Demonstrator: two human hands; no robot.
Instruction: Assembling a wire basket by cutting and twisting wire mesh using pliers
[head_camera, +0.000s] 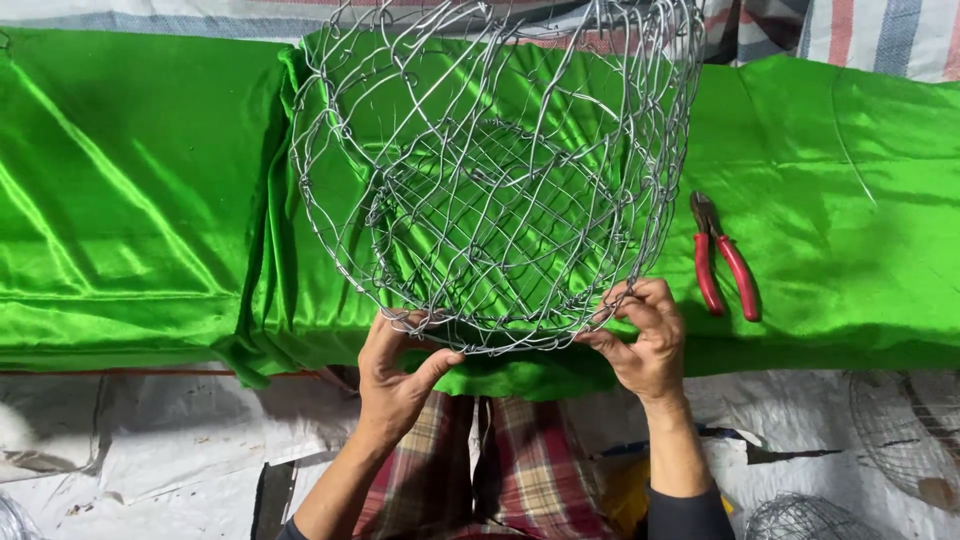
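Plaid red-and-cream cloth over my lap (500, 470) sits closest, and above it my two hands rise to the near edge of the counter (130, 200), which is draped in shiny green satin. My left hand (395, 365) has its grip pressed together on the near rim of the round, silver woven-wire basket (490, 170), thumb on top and fingers curled beneath, so the rim cannot spring away. My right hand (645, 340) pinches the same rim further along, fingertips closed on a wire strand, as if to bend or seat it. Holding from both sides keeps the basket tipped on edge with its mouth toward me, so I look straight down to its mesh bottom. It stands at the middle of the counter's near edge and reaches towards the far edge.

Red-handled steel pliers (722, 258) lie just right of the basket, well within my right hand's reach, jaws pointing to the far edge. More wire mesh pieces (905, 430) rest on the floor near the right.
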